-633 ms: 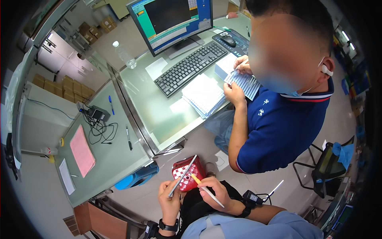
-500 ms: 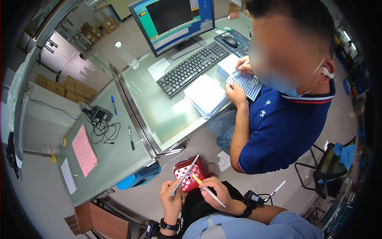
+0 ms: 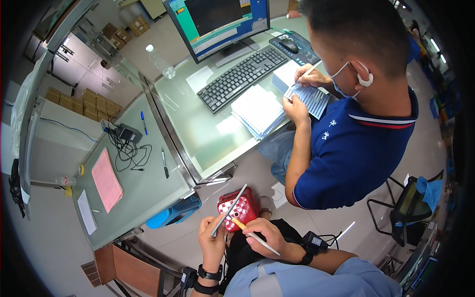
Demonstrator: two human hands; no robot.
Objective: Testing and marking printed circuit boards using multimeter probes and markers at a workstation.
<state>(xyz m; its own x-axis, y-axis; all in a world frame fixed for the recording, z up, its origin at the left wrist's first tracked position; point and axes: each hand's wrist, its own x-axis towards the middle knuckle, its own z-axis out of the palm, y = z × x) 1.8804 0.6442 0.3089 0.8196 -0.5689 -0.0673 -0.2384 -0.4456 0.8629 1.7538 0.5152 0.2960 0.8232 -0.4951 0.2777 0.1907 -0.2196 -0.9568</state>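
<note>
Low over my lap, my left hand (image 3: pixel 211 240) pinches the lower end of a thin grey flat strip or panel (image 3: pixel 233 203), seen nearly edge-on and tilted up to the right. My right hand (image 3: pixel 271 236) grips a small brush (image 3: pixel 263 245) with a pale handle. Its yellowish bristle end (image 3: pixel 238 223) points at the strip, close beside it; whether they touch I cannot tell. Behind both tools is a red stool (image 3: pixel 250 204) with a red-and-white patterned top.
At right a co-worker in a blue shirt (image 3: pixel 354 148) works on a dotted sheet (image 3: pixel 315 101). The glass desk (image 3: pixel 198 148) bears a keyboard (image 3: pixel 242 79), monitor (image 3: pixel 217 24) and stacked sheets (image 3: pixel 257 110). Cables (image 3: pixel 129 148) and pink papers (image 3: pixel 106 179) lie left. A blue bin (image 3: pixel 173 214) stands below.
The co-worker's head has turned and bent toward the sheet, with the pen hand shifted over it. My brush has moved slightly left toward the strip. Both my hands keep their hold.
</note>
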